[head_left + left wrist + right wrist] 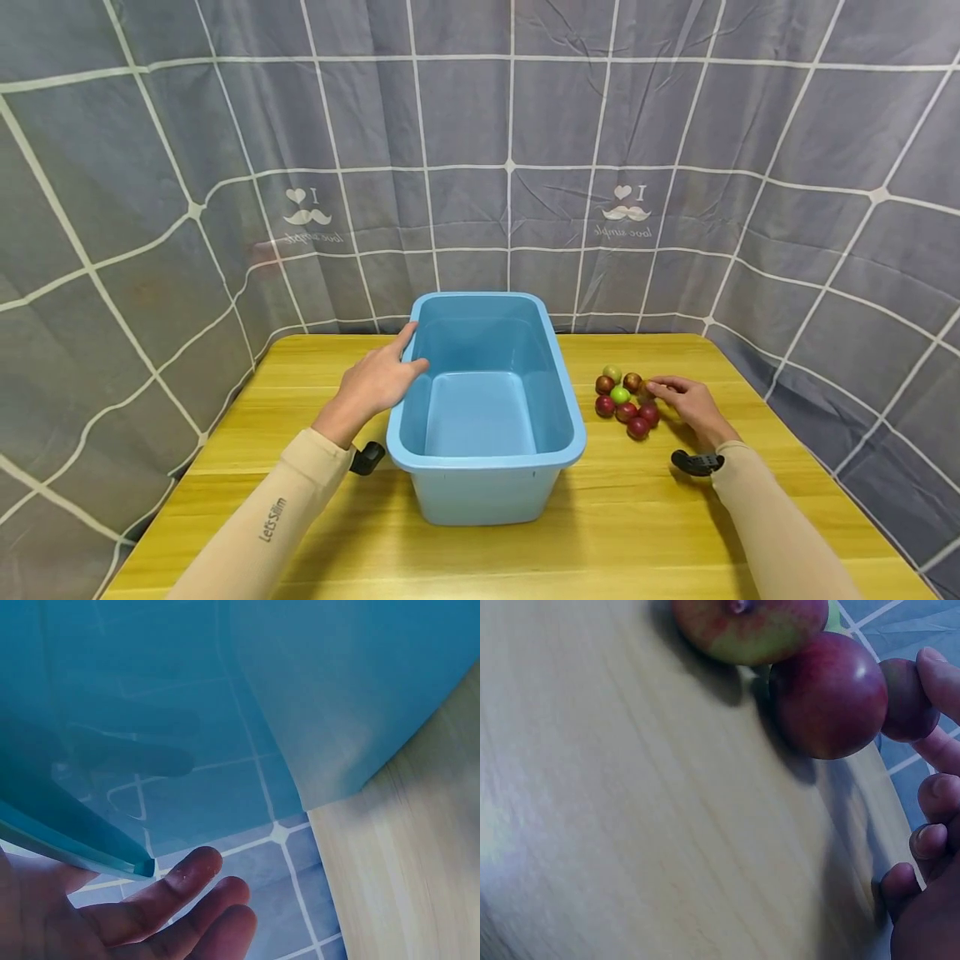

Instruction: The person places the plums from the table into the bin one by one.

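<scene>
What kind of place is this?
Likely a makeshift recording booth: a gray gridded curtain surrounds the back and both sides of a wood-grain table, which bears a blue tub and a cluster of fruit.

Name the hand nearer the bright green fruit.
Right. The right hand is close, right of the bright green fruit; the left hand is across the blue tub.

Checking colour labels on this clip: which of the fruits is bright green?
The bright green fruit, with the others grouped around it. The yellow-green fruit at the group's far edge is duller; the rest look red or brownish.
</scene>
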The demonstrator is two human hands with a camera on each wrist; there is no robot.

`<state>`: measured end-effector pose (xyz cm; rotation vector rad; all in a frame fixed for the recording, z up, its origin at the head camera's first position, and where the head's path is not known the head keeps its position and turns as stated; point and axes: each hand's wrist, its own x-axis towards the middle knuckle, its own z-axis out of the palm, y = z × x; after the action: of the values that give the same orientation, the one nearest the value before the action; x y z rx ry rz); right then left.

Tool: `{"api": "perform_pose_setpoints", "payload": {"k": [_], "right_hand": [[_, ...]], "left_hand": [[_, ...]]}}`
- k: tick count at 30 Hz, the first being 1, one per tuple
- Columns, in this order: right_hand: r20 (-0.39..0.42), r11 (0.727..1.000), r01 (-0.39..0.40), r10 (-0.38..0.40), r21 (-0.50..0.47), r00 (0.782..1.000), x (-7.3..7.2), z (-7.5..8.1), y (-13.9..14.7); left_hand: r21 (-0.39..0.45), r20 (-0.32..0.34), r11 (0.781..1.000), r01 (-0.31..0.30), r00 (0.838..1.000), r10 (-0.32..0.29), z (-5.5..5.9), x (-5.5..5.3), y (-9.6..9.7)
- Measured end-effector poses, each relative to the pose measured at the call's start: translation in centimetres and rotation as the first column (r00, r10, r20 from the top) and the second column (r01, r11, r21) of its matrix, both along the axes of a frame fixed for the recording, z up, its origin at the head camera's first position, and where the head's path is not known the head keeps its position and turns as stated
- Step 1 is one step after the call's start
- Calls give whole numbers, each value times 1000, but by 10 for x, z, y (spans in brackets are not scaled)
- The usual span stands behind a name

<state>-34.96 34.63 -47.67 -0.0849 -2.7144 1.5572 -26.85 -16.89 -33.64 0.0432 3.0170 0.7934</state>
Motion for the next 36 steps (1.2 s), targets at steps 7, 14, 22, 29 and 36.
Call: {"api": "perform_pose_setpoints", "payload": {"k": [7,14,22,29,36], "right_hand": [[-48,997,-16,19,71,999,1,7,4],[-124,991,-46,61,127,990,3,24,-1],[-141,992,-80,94,100,986,2,46,-12],[-152,989,-133,142,69,978,1,64,-23],[-189,978,-169,190,120,963,1,87,-37]], "left_hand": [[-6,6,1000,-1,1000,1,2,1,2],[-21,14,1000,-6,1000,6,5,1,3],[-27,21,1000,-1,1000,1,5,1,2],[-29,25,1000,1,1000,0,4,2,2],[-25,19,1000,5,1000,-4,4,2,2]]}}
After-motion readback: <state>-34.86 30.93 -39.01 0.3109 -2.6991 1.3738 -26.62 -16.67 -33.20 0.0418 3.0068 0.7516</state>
